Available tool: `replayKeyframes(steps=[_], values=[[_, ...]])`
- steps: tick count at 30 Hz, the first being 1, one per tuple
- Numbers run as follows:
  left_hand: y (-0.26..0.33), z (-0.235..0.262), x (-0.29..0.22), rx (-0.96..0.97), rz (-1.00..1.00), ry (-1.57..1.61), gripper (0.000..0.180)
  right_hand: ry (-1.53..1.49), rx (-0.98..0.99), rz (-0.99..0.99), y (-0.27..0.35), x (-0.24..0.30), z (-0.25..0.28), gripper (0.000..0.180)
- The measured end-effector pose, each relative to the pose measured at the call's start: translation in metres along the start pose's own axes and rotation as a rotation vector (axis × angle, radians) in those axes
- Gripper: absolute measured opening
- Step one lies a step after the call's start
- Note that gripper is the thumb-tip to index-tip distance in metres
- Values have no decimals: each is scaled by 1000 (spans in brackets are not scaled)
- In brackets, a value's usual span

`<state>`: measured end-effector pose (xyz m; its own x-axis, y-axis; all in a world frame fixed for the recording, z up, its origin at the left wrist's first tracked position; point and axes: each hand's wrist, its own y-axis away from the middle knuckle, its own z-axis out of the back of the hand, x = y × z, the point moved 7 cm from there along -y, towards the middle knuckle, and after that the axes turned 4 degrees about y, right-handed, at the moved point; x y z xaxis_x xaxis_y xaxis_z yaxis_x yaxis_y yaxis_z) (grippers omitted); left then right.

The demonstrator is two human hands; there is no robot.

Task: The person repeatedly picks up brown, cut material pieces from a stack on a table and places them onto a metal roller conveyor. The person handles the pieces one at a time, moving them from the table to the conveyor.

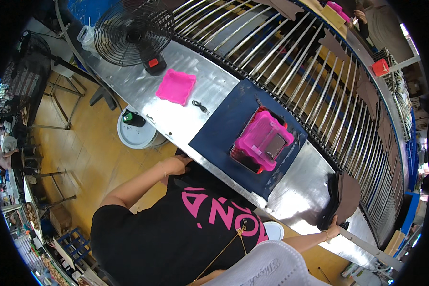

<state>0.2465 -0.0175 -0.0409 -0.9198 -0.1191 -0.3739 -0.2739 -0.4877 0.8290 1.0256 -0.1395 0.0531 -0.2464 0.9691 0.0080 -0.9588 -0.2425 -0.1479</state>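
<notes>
My right hand (332, 227) grips the lower edge of a stack of dark brown flat cut pieces (344, 196) that stands on the steel worktable (214, 83) at its right end. My left hand (178, 164) rests at the table's near edge, by the corner of a dark blue mat (224, 128); its fingers curl toward something dark under the edge, and what it holds is hidden. On the mat sits a red mesh basket (237, 159) holding a pink tray (260, 138) with a grey metal block (275, 146).
A second pink tray (176, 86) and a small black cable (200, 106) lie farther left on the table. A black fan (131, 31) stands at the far end. Behind runs a curved rod conveyor (291, 57) carrying brown pieces. A white bucket (136, 136) sits on the wooden floor.
</notes>
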Motion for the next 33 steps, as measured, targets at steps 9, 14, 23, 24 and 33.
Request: replayKeyframes(steps=[9,14,23,24,33], values=[[23,7,25,-150,-53,-44,49,21,-366,93,16,-14,9,51],[50,3,15,51,-14,69,44,-6,-467,159,13,20,39,43],[99,69,-88,116,-177,207,41,-535,-637,472,68,96,176,32],[103,83,-100,64,-255,242,39,-604,-401,367,69,100,181,39],[124,243,-181,-1203,-1081,628,55,-1671,297,645,204,265,219,38]])
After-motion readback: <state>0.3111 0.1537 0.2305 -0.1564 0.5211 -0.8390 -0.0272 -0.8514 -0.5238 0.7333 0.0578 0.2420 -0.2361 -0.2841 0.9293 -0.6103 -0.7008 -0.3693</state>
